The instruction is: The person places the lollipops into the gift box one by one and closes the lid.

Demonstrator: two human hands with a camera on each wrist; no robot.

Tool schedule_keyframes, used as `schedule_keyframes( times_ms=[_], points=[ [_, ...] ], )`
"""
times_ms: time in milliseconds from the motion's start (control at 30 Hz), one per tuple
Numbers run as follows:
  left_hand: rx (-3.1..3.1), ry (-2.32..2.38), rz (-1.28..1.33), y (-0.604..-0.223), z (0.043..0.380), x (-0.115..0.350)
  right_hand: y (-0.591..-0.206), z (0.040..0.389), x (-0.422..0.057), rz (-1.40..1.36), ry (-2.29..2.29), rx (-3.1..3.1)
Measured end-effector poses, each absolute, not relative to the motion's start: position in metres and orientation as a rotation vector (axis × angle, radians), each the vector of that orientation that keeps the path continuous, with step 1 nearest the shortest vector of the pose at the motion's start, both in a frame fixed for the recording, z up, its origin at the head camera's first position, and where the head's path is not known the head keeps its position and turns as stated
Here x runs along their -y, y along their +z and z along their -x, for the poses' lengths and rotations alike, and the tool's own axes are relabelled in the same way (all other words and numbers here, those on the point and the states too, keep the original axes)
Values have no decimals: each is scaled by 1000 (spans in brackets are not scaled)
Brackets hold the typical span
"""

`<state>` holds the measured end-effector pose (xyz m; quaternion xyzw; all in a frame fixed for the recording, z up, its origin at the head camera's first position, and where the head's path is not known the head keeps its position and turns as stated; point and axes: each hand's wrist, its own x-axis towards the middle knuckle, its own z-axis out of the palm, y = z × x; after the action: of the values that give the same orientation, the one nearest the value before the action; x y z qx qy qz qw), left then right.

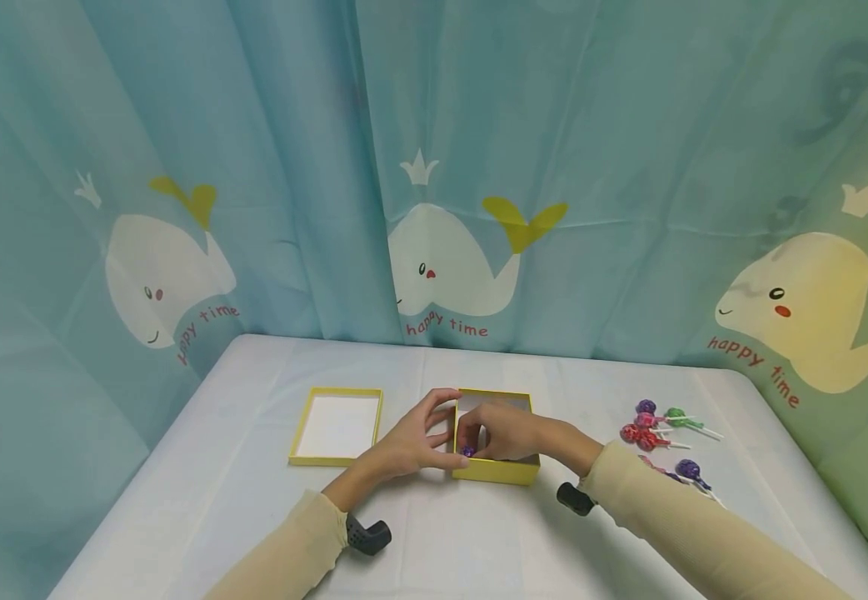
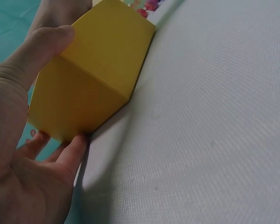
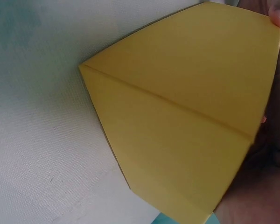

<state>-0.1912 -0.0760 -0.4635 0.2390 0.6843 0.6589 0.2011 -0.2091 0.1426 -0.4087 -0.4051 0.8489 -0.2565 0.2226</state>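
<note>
A yellow cardboard box (image 1: 496,472) with a pale inside stands topless on the white table. My left hand (image 1: 413,440) grips its left side, thumb at the near corner and fingers toward the far one. In the left wrist view the thumb (image 2: 49,42) lies over the upper edge and fingertips (image 2: 74,148) touch the side wall. My right hand (image 1: 507,430) reaches down into the box, fingers bent around a purple-wrapped lollipop (image 1: 467,451) in the near left corner. The lollipop's stick is hidden. The right wrist view shows mainly the box's outer walls (image 3: 177,107).
Left of the box lies a shallow yellow-rimmed lid (image 1: 338,429), white inside up. To the right are several wrapped lollipops, among them a green one (image 1: 675,416), a red one (image 1: 646,441) and a purple one (image 1: 688,468). A whale-print curtain (image 1: 314,208) hangs behind the table.
</note>
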Motion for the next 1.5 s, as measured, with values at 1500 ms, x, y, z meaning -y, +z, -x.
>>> schedule_keyframes(
  times_ms=[1500],
  points=[
    [-1972,1800,-672,-465,192,76,-322,180,-288,945,-746,-2813]
  ],
)
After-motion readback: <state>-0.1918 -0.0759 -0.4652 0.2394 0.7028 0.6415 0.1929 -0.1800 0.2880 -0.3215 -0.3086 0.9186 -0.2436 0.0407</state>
